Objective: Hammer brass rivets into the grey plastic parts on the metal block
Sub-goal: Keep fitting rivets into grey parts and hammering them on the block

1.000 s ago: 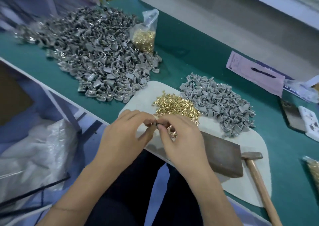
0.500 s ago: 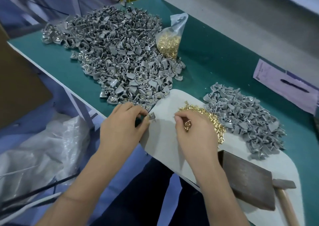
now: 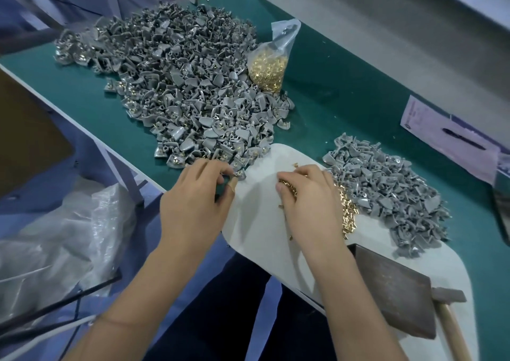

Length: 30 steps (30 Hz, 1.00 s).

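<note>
Left hand (image 3: 197, 203) has its grip pinched on one small grey part (image 3: 239, 173) right at the near edge of the big grey pile (image 3: 179, 90), thumb and fingertips closed on it. Right hand (image 3: 309, 195) is down on the loose rivets (image 3: 348, 214) on the white mat (image 3: 256, 222), fingers curled into the heap. I think it's picking one up, but the fingertips are hidden so I can't say it's actually got one.

Handling-wise: the grey parts look like light, stiff moulded plastic with odd curved shapes, so they'll tip and roll; best held by the flat edges, fingers clear of the rivet hole. The rivets are tiny, hard and slick, easy to drop or scatter, so a fingertip pinch on the shank makes sense.

The metal block (image 3: 392, 286) sits bare at the near right corner of the mat, with the hammer (image 3: 452, 322) just beside it, head nearly touching the block, untouched.

A second, smaller grey heap (image 3: 386, 192) lies right of the rivets, and a bag of rivets (image 3: 269, 65) leans on the big pile. The bench (image 3: 331, 90) has a green top; a paper with a pen (image 3: 452, 137) lies at the far right, and clear plastic sheeting (image 3: 55, 228) sits below the bench on the left.
</note>
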{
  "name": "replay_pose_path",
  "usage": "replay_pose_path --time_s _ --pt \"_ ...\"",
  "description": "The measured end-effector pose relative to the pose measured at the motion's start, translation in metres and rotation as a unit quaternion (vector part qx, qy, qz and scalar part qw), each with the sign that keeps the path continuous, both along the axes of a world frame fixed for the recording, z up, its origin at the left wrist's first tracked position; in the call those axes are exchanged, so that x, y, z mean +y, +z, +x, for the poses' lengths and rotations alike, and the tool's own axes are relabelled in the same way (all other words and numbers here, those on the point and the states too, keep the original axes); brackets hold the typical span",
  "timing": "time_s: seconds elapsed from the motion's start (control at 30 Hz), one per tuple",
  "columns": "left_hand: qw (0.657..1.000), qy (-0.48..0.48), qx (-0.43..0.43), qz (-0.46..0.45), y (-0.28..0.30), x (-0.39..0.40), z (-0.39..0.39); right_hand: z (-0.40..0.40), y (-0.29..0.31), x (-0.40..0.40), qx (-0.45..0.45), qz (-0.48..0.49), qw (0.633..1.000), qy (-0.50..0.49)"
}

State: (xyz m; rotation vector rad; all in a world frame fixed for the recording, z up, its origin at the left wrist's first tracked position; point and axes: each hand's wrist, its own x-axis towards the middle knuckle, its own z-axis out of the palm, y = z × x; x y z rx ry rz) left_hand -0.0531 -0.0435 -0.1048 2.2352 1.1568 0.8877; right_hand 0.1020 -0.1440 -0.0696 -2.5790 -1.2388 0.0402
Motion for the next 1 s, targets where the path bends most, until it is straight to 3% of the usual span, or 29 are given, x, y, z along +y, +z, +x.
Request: replay_pose_path --time_s 0.3,0.5,0.73,0.87,1.0 --pt "0.993 -0.11 -0.025 0.017 0.006 -0.018 0.005 -0.007 0.005 -0.006 -0.063 -0.049 0.997 -0.018" --pt "0.991 -0.135 0.001 0.001 0.012 -0.028 0.013 -0.002 0.011 -0.021 -0.044 -0.055 0.998 -0.005" --pt "0.982 -0.149 0.117 0.007 0.013 -0.038 0.03 0.01 0.022 -0.06 0.035 0.062 0.997 -0.017" --pt "0.972 -0.208 0.107 -0.029 0.011 -0.049 0.048 0.019 0.023 -0.097 0.081 0.161 0.982 -0.052" --pt "0.971 -0.224 0.059 -0.054 0.011 -0.062 0.057 0.023 0.019 -0.141 0.075 0.322 0.937 -0.113"
